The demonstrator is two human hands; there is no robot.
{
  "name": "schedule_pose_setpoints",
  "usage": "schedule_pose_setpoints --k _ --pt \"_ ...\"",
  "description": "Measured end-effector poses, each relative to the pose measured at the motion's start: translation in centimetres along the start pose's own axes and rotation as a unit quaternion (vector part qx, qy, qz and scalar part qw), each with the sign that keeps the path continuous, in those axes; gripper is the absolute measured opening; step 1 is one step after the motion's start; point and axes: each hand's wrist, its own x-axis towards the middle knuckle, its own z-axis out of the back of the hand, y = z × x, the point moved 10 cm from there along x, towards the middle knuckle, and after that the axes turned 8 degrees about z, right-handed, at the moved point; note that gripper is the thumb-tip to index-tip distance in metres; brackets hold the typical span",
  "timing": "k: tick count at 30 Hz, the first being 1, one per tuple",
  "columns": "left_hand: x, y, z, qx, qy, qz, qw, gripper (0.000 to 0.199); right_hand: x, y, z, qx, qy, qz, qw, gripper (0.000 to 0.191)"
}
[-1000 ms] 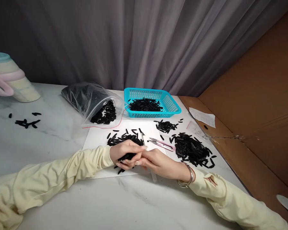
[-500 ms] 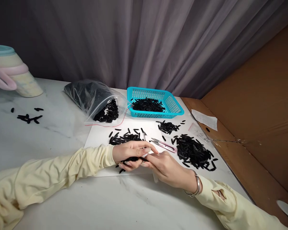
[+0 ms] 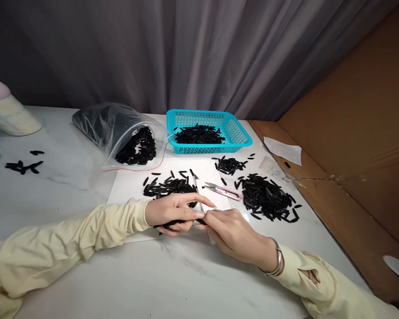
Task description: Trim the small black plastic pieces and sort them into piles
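Observation:
My left hand (image 3: 174, 212) and my right hand (image 3: 231, 230) meet low over a white sheet (image 3: 123, 188). Between their fingertips is a small black strip (image 3: 201, 221), pinched from both sides. More black strips show beneath my left palm; whether they are held or lie on the sheet I cannot tell. Just beyond my left hand lies a loose pile of black strips (image 3: 168, 186). Small pink-handled thread snips (image 3: 224, 191) rest behind my right hand. A pointed white tool (image 3: 198, 184), partly hidden by my fingers, lies beside the snips.
A blue basket (image 3: 213, 147) holds black strips at the back. Left of it lies an open clear zip bag (image 3: 108, 133) of them. Other piles (image 3: 266, 197) sit to the right, a few strips (image 3: 23, 166) far left near a cup (image 3: 15, 113). A cardboard wall (image 3: 359, 115) stands right.
The view has shifted slightly, so the table's things appear further left and higher. Both hands stay together at the black strip, with the left fingers a little more closed over it.

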Motion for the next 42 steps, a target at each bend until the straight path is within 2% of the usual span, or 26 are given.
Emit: schedule_pose_setpoints --k 8,11,15,17,21,26,31,33,35,38,42 --pt "0.0 0.0 0.3 -0.037 -0.023 0.007 0.999 0.040 -0.5 -1.8 -0.9 0.138 0.015 -0.094 0.986 0.016" --pt "-0.1 -0.1 0.5 -0.048 -0.037 0.008 0.998 0.038 -0.6 -2.0 -1.0 0.182 0.006 -0.108 0.977 0.015" --pt "0.0 -0.3 0.7 -0.052 -0.046 -0.008 0.998 0.038 -0.8 -2.5 -1.3 0.268 -0.021 -0.158 0.950 0.017" --pt "0.0 -0.4 0.8 -0.055 -0.051 -0.021 0.997 0.037 -1.1 -3.3 -1.7 0.334 -0.041 -0.214 0.917 0.019" --pt "0.1 -0.4 1.4 -0.071 -0.068 -0.025 0.995 0.039 -1.7 -4.6 -2.3 0.467 -0.087 -0.295 0.829 0.024" --pt "0.1 -0.5 2.5 -0.105 -0.091 -0.042 0.989 0.036 -2.4 -6.3 -1.5 0.515 -0.156 -0.347 0.768 0.015" --pt "0.1 -0.5 2.7 -0.120 -0.088 -0.042 0.988 0.029 -2.6 -6.6 -2.8 0.663 -0.184 -0.364 0.627 0.007" --pt "0.1 -0.5 2.6 -0.118 -0.089 -0.037 0.988 0.028 -2.8 -6.9 -3.3 0.688 -0.189 -0.379 0.589 0.004" --pt "0.0 -0.5 2.6 -0.113 -0.098 -0.030 0.988 0.026 -3.1 -7.1 -3.6 0.685 -0.187 -0.394 0.584 0.005" --pt "0.1 -0.4 2.7 -0.091 -0.124 -0.018 0.988 0.018 -3.3 -7.0 -3.7 0.653 -0.156 -0.407 0.620 0.018" --pt "0.3 -0.2 2.9 -0.067 -0.149 -0.008 0.987 0.013 -2.9 -6.3 -3.6 0.637 -0.125 -0.383 0.657 0.029"
